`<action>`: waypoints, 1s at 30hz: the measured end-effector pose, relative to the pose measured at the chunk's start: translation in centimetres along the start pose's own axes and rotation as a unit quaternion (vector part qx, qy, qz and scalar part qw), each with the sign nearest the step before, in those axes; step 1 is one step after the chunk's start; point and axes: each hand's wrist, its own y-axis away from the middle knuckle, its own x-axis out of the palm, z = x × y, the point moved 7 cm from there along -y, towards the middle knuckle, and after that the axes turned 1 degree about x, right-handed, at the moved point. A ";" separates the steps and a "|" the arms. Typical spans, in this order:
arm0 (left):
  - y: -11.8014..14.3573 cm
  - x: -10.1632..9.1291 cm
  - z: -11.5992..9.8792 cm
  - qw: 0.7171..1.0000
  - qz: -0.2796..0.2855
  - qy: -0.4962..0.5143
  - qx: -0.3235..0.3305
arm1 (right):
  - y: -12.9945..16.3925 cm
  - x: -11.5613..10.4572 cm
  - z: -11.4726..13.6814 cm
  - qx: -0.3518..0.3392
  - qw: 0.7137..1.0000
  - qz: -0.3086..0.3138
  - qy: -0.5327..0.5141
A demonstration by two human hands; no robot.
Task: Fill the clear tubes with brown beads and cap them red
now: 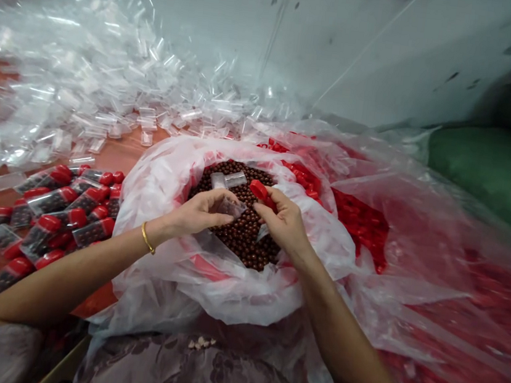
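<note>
Small round brown balls (254, 238) fill an open white plastic bag (232, 303) in front of me. Over them, my left hand (209, 210) is closed around a small clear plastic container (235, 206), partly hidden by the fingers. Opposite it, my right hand (286, 223) pinches a red cap (259, 189) between thumb and fingers. Cap and container are apart. Beyond my left fingers, another clear container (235, 180) lies on the balls.
Filled containers with red caps (49, 225) are heaped at left. A large pile of clear containers (89, 65) spreads behind them on the orange surface (123, 153). Red caps (363, 226) lie in clear plastic at right, near a green sack (490, 177). A pale wall (312, 37) stands behind.
</note>
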 end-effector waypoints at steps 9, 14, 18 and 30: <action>-0.1 -1.0 -0.1 0.997 -0.052 0.056 0.004 | 0.8 3.6 -0.7 0.000 0.862 0.285 0.420; -0.1 -1.3 0.0 0.996 -0.067 0.064 0.014 | -0.3 3.2 -1.5 0.036 0.939 0.220 0.263; -0.2 -0.6 0.3 0.997 -0.029 0.066 0.012 | -1.4 1.2 -0.8 0.053 0.995 0.069 -0.043; -0.2 -0.6 0.4 0.996 -0.045 -0.052 0.049 | -1.1 1.9 1.7 0.011 0.976 0.089 -0.198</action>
